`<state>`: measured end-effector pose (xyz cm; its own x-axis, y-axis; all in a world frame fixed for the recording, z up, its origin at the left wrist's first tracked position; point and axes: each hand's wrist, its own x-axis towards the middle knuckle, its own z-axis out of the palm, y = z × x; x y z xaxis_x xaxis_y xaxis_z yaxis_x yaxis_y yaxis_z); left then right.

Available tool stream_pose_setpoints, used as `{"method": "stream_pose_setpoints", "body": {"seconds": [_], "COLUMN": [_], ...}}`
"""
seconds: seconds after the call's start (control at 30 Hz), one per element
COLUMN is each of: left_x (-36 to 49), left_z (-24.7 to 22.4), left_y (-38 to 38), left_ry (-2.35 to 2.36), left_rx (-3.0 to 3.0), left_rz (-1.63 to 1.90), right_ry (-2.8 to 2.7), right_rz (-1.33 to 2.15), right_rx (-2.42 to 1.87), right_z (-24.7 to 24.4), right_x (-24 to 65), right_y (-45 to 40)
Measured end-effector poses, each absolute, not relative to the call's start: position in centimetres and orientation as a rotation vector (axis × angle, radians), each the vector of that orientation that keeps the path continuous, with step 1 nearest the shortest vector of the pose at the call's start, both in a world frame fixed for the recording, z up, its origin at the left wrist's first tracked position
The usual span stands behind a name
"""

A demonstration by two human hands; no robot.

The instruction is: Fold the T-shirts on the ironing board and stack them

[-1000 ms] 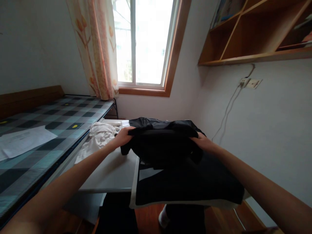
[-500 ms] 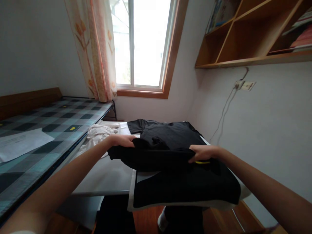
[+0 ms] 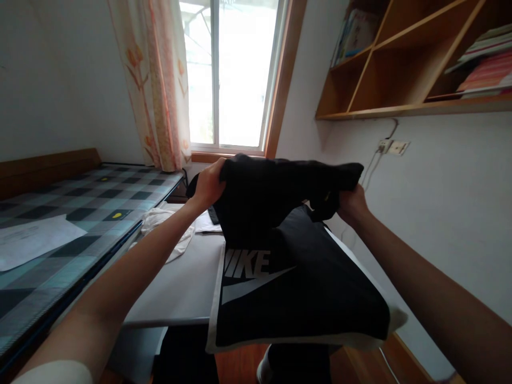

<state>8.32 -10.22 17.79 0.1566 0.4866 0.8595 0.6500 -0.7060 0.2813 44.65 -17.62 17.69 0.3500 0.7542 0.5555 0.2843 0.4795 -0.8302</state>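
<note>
While the NIKE-printed black cloth lay on the worktop, the black shirt was held up above that cloth's far part, fingers of the left hand clamped on one end, those of the right hand on the other. Crumpled white fabric lay left of the printed cloth.

A white paper is lying on the checked mattress, in from its right edge. Books are standing near the wall shelf's left edge. A flowered curtain is hanging along the window's left edge.
</note>
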Motion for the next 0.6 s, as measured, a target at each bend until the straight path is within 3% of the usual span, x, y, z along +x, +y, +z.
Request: {"method": "stream_pose_setpoints", "body": {"seconds": [0.43,0.6], "left_x": [9.4,9.9], "left_z": [24.6,20.6], "left_y": [-17.4,-13.5], "left_ry": [-1.035,-1.163], "left_rx": [-3.010,-3.263], "left_rz": [-2.190,-1.889], "right_ry": [-1.265,-1.292], "right_rz": [0.459,0.361], "right_rx": [-1.194,-1.520], "right_z": [25.2,21.5], "right_x": [49.8,51.2], "right_y": [-23.9,-21.9]}}
